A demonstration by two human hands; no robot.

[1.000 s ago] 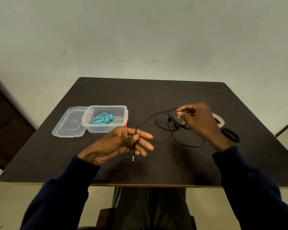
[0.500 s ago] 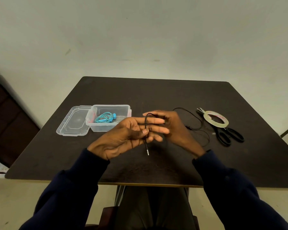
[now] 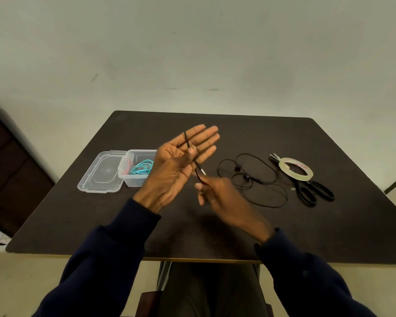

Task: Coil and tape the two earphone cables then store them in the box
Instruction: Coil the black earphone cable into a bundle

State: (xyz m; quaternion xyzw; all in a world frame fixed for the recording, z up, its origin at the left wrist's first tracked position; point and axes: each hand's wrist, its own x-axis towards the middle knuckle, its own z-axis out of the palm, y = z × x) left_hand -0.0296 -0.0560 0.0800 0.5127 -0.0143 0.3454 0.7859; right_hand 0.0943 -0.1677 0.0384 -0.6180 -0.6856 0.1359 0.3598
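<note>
My left hand is raised with its fingers straight, and the thumb pins the plug end of the black earphone cable across the palm. One turn of the cable loops over the fingers. My right hand, blurred, pinches the same cable just below the plug. The rest of the black cable lies in loose loops on the table to the right. A coiled turquoise earphone cable lies inside the clear plastic box at the left.
The box's clear lid lies flat beside the box on its left. A roll of clear tape rests on black scissors at the right. The dark table ends in front of my lap.
My left hand has lifted and straightened its fingers, with a cable turn over them. My right hand has dropped below the left hand and pulls the cable down.
</note>
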